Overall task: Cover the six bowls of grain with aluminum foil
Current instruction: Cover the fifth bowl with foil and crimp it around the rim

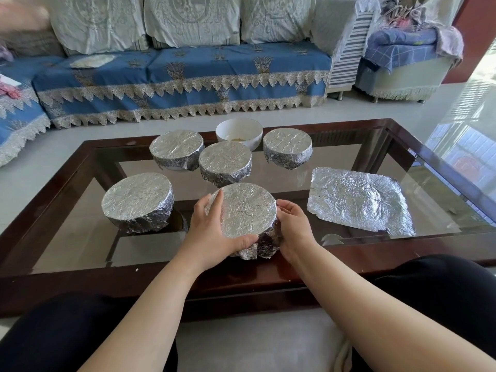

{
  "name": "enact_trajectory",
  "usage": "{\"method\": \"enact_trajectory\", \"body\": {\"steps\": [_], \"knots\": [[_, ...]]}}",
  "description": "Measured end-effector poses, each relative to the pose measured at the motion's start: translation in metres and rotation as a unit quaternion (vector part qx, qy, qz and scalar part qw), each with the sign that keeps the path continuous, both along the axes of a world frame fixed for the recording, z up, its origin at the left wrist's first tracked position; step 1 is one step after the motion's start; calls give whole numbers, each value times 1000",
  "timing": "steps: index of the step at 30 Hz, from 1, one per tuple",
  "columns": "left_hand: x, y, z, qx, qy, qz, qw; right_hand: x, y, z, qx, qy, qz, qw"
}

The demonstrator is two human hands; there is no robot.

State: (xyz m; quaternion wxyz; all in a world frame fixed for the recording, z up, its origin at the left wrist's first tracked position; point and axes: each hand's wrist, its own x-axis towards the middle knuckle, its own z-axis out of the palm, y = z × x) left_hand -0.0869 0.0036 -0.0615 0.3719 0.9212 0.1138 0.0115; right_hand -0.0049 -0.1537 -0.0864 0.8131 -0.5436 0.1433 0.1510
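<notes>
Glass-topped coffee table with dark red-brown wooden frame (268, 275) carries six bowls and one loose sheet. Landmark: the round bowl wrapped in crinkled aluminium foil nearest the table's front edge (245, 208). Left hand (214, 229) grips this front bowl on its left side, fingers spread up over the foil rim, thumb curled along the near edge. Right hand (294, 226) cups the bowl's right side, fingers curled against the foil skirt. Foil lies taut and flat over the top, bunched in folds below the rim. Left of the front bowl, just beside it: a second foil-covered bowl (138, 201). Directly behind the front bowl: a third foil-covered bowl (225, 162). Behind and left: a fourth foil-covered bowl (177, 149). Behind and right: a fifth foil-covered bowl (287, 147). Farthest behind, past the third bowl: an uncovered white ceramic bowl (239, 132), a little tan grain visible at its bottom. Right of the front bowl, apart from it: a flat, wrinkled rectangular sheet of aluminium foil (357, 200) lying on the glass. Beyond the table: a sofa with blue patterned cover and lace trim (188, 76).
</notes>
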Motion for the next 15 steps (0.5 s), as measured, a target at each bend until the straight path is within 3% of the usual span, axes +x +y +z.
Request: {"method": "enact_trajectory", "body": {"steps": [3, 9, 15], "knots": [[0, 0, -1, 10, -5, 2, 1000, 1, 1, -2, -26, -33, -13, 999], [-1, -4, 1, 17, -7, 13, 1000, -5, -9, 3, -172, -92, 16, 981], [-8, -26, 5, 59, -10, 65, 996, -7, -23, 17, -168, -133, 88, 973]]}}
